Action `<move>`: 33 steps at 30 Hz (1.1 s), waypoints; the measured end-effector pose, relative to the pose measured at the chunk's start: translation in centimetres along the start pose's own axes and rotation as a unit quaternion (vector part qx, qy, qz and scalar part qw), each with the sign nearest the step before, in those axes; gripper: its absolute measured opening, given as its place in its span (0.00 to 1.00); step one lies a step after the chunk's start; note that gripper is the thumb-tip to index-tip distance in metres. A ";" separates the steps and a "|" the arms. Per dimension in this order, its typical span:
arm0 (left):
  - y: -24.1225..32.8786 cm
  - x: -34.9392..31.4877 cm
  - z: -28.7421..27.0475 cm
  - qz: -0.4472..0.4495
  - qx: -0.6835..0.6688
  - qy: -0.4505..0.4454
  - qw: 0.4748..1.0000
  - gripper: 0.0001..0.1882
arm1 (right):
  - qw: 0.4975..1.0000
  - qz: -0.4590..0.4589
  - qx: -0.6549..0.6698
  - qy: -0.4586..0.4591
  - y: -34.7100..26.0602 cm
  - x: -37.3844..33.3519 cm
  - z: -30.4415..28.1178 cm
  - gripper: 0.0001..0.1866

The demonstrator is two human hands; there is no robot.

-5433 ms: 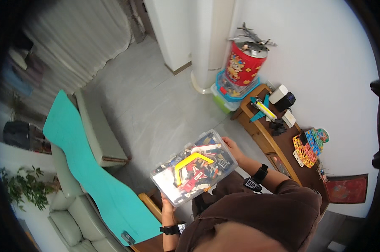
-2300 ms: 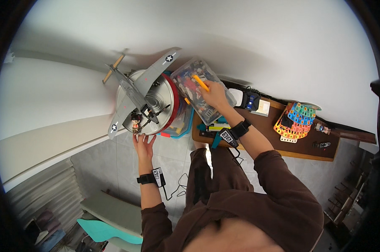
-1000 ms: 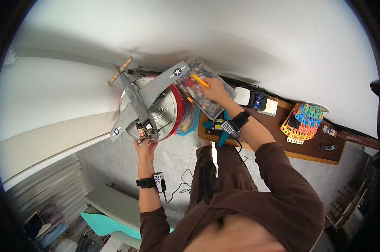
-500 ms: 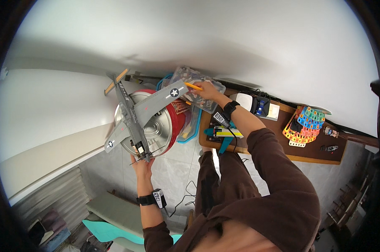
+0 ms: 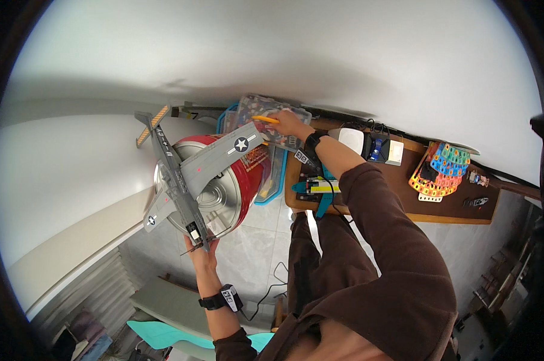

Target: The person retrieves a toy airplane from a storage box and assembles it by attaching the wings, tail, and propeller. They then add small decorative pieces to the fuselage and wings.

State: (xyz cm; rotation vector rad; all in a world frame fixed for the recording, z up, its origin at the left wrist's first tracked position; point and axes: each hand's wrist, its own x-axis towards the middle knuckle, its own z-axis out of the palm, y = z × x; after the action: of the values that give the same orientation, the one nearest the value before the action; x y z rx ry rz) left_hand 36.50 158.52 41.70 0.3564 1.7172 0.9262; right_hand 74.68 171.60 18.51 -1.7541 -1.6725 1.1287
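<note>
A grey model airplane (image 5: 184, 174), with star markings on its wings, lies over a large round red tin (image 5: 251, 180) with a silver lid. At its nose is my left hand (image 5: 204, 256), its fingers partly hidden under the plane and appearing closed around the nose end. My right hand (image 5: 293, 125) is beyond the upper wingtip, over a clear plastic box (image 5: 251, 103) of small mixed pieces. It pinches a slim orange piece (image 5: 266, 119) that points left; I cannot make out its exact kind.
A brown desk (image 5: 398, 201) to the right carries a colourful fan-shaped stack (image 5: 443, 171), a white device (image 5: 348, 142) and a teal-and-yellow toy (image 5: 317, 186). Blue-rimmed bins (image 5: 275, 180) stand between tin and desk. A pale wall (image 5: 254, 48) rises behind. A green-grey seat (image 5: 163, 304) lies below left.
The airplane's nose and my left hand have come nearer to me, while the tail has shifted left. My right hand has moved left with the orange piece still in it.
</note>
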 end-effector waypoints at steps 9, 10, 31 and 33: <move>-0.9 1.0 -1.2 -0.023 -0.014 0.025 0.999 0.23 | 0.998 -0.033 -0.051 0.005 -0.3 1.3 0.5 0.15; -0.9 1.2 -1.1 -0.012 -0.011 0.003 1.000 0.23 | 0.998 -0.019 -0.066 -0.002 -0.6 1.5 -0.1 0.15; -1.1 1.4 -2.5 0.047 -0.006 0.005 0.999 0.40 | 0.996 -0.069 -0.013 -0.060 2.5 0.2 1.2 0.14; -0.5 0.8 -2.0 0.046 -0.012 0.012 0.999 0.45 | 0.997 -0.051 -0.029 -0.057 2.3 -0.5 1.7 0.14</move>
State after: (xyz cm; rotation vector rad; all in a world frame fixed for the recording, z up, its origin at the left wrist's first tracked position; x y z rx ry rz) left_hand 34.53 157.91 41.00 0.4131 1.7218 1.0211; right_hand 74.68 170.40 15.83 -1.6470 -1.8572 1.1641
